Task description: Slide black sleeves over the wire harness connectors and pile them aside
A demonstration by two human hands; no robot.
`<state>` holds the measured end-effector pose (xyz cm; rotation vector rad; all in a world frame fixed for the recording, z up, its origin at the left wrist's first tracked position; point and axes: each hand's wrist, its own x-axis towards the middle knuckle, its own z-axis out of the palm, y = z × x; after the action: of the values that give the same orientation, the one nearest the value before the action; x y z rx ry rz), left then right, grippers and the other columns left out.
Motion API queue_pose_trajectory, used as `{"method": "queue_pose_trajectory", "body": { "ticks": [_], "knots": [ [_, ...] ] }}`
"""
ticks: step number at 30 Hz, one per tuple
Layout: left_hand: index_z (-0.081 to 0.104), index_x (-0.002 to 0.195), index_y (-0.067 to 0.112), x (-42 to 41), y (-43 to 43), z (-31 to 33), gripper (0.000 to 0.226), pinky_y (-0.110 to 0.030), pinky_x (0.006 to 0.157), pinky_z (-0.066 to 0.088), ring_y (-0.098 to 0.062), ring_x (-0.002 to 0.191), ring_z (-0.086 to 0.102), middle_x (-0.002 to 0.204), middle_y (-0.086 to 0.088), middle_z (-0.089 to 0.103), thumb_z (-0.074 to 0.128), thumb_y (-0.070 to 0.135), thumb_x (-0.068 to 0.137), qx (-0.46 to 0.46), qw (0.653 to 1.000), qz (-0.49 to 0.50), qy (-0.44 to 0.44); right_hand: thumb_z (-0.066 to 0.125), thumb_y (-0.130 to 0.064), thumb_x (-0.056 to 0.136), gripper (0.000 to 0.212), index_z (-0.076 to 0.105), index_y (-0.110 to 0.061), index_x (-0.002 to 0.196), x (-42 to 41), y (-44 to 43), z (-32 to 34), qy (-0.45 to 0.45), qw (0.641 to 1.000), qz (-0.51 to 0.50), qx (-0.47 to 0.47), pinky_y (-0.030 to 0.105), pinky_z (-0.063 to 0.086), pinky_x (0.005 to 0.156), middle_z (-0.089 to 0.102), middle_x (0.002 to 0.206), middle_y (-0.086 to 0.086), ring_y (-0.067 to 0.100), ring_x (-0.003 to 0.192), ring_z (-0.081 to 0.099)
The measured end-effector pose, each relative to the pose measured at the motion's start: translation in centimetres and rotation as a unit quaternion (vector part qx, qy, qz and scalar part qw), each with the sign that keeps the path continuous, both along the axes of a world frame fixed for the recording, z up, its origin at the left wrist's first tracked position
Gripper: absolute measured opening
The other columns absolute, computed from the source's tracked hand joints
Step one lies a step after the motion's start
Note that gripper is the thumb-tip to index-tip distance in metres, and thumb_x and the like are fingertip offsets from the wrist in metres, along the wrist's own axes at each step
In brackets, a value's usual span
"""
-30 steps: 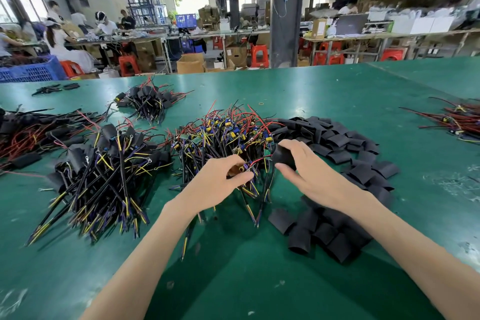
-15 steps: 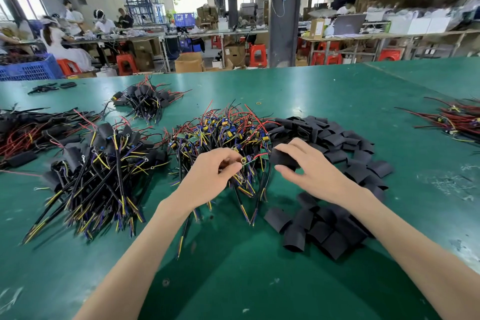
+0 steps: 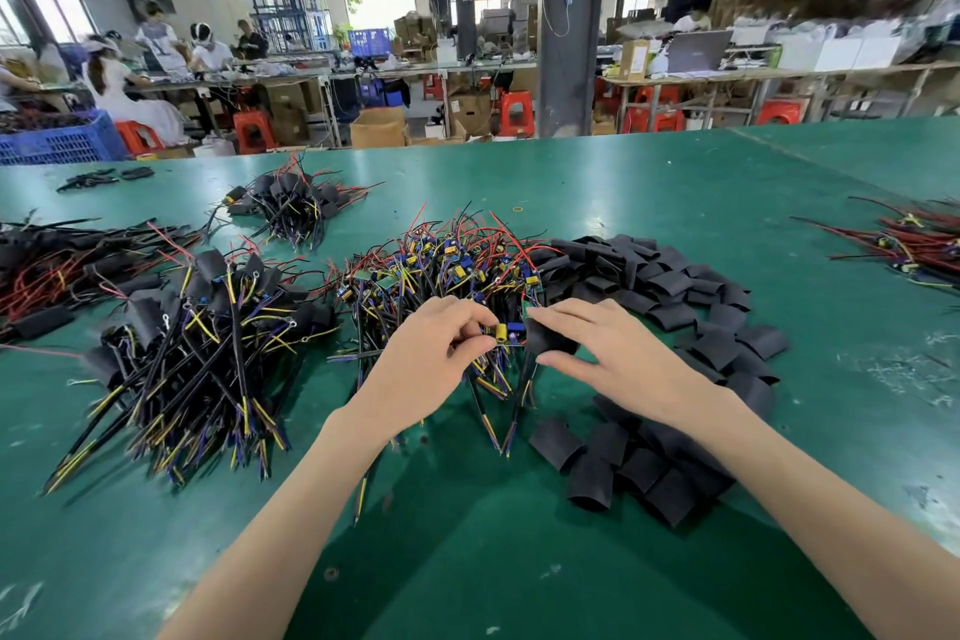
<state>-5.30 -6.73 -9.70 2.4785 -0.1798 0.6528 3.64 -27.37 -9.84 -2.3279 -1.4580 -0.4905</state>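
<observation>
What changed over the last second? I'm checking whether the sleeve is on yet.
The left hand lifted its harness end, so the yellow part now shows facing the black sleeve pinched in the right hand. Not on yet. Both grips and the piles stayed the same.

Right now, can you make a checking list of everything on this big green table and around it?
Surface: green table, scuffed at the right.
Job's things: bare wire harness pile in the middle; loose black sleeves to its right; sleeved harness pile at left.
Clutter: more harness bundles at far left, rear and right edge.
Grippers: left hand pinches a connector; right hand holds a black sleeve beside it, not yet slid on.
Cables: nothing seen beyond harness wires.
Surroundings: people at benches, red stools, cardboard boxes, blue crate.
</observation>
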Motion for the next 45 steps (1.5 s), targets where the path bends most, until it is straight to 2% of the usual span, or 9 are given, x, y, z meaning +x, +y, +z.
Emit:
{"method": "queue_pose_trajectory", "body": {
  "ticks": [4, 7, 10, 15, 19, 30, 34, 39, 45],
  "knots": [
    [0.064, 0.105, 0.02, 0.0, -0.2, -0.1, 0.017, -0.011, 0.075, 0.034, 0.004, 0.081, 0.047, 0.082, 0.015, 0.049, 0.064, 0.017, 0.088, 0.013, 1.0, 0.007, -0.005, 0.067, -0.026, 0.086, 0.045, 0.058, -0.007, 0.126, -0.1, 0.1, 0.0, -0.031, 1.0, 0.004, 0.001, 0.022, 0.029, 0.081, 0.063, 0.109, 0.006, 0.017, 0.084, 0.051],
    [0.063, 0.104, 0.02, -0.1, -0.3, -0.1, 0.017, -0.011, 0.073, 0.033, 0.008, 0.081, 0.046, 0.079, 0.017, 0.05, 0.065, 0.018, 0.088, 0.028, 0.999, 0.013, -0.014, 0.074, -0.022, 0.08, 0.044, 0.062, -0.004, 0.119, -0.1, 0.1, 0.0, -0.048, 0.999, 0.011, 0.019, 0.025, 0.031, 0.076, 0.064, 0.099, 0.008, 0.012, 0.077, 0.044],
    [0.064, 0.104, 0.021, -0.2, -0.3, 0.0, 0.017, -0.013, 0.073, 0.034, 0.006, 0.081, 0.047, 0.08, 0.017, 0.051, 0.065, 0.017, 0.087, 0.028, 0.999, 0.014, -0.018, 0.073, -0.022, 0.08, 0.042, 0.064, -0.006, 0.117, -0.5, 0.2, 0.1, -0.025, 0.999, 0.004, 0.033, 0.024, 0.03, 0.074, 0.065, 0.097, 0.008, 0.023, 0.072, 0.054],
    [0.066, 0.104, 0.022, -0.3, -0.4, 0.1, 0.019, -0.016, 0.074, 0.036, 0.004, 0.078, 0.048, 0.082, 0.014, 0.052, 0.067, 0.017, 0.086, 0.029, 0.999, 0.01, -0.022, 0.067, -0.031, 0.086, 0.043, 0.06, -0.013, 0.124, -0.5, 0.3, 0.1, 0.016, 0.999, -0.015, 0.033, 0.028, 0.033, 0.079, 0.063, 0.104, 0.004, 0.024, 0.084, 0.057],
    [0.068, 0.102, 0.022, -0.4, -0.6, 0.2, 0.019, -0.015, 0.072, 0.035, 0.004, 0.076, 0.048, 0.077, 0.018, 0.05, 0.068, 0.015, 0.085, 0.011, 1.0, -0.003, -0.027, 0.066, -0.029, 0.086, 0.042, 0.06, -0.014, 0.124, -0.5, 0.2, 0.2, 0.017, 0.999, -0.023, 0.035, 0.034, 0.039, 0.081, 0.062, 0.107, 0.002, 0.025, 0.088, 0.058],
    [0.07, 0.104, 0.024, -0.5, -1.0, 0.3, 0.019, -0.011, 0.075, 0.034, 0.011, 0.084, 0.045, 0.081, 0.022, 0.05, 0.067, 0.017, 0.086, 0.033, 0.999, -0.007, -0.042, 0.071, -0.02, 0.082, 0.04, 0.064, -0.011, 0.12, -1.2, 0.3, 0.8, 0.129, 0.987, 0.028, 0.09, 0.025, 0.043, 0.076, 0.066, 0.093, 0.005, 0.014, 0.078, 0.054],
    [0.07, 0.103, 0.023, -0.5, -1.3, 0.2, 0.019, -0.009, 0.074, 0.033, 0.011, 0.081, 0.046, 0.08, 0.021, 0.05, 0.067, 0.017, 0.086, 0.03, 0.999, -0.002, -0.04, 0.074, -0.021, 0.08, 0.039, 0.066, -0.013, 0.117, -1.3, 0.4, 0.8, 0.123, 0.988, 0.024, 0.093, 0.018, 0.038, 0.072, 0.066, 0.09, 0.003, 0.004, 0.073, 0.047],
    [0.066, 0.106, 0.025, -0.4, -1.5, -0.2, 0.023, -0.018, 0.074, 0.039, 0.01, 0.079, 0.046, 0.08, 0.021, 0.053, 0.069, 0.018, 0.084, 0.022, 0.999, 0.003, -0.038, 0.073, -0.022, 0.08, 0.041, 0.065, -0.013, 0.12, -1.3, 0.6, 0.6, 0.078, 0.994, 0.005, 0.08, 0.031, 0.043, 0.084, 0.066, 0.1, 0.002, 0.02, 0.089, 0.06],
    [0.069, 0.103, 0.027, -0.2, -1.7, -0.2, 0.019, -0.024, 0.079, 0.044, 0.005, 0.077, 0.051, 0.078, 0.026, 0.053, 0.069, 0.025, 0.084, -0.009, 0.999, 0.038, -0.02, 0.071, -0.023, 0.083, 0.039, 0.065, -0.012, 0.12, -1.4, 0.7, 0.5, 0.068, 0.993, 0.005, 0.095, 0.037, 0.044, 0.083, 0.066, 0.1, 0.0, 0.019, 0.087, 0.06]
  ]
}}
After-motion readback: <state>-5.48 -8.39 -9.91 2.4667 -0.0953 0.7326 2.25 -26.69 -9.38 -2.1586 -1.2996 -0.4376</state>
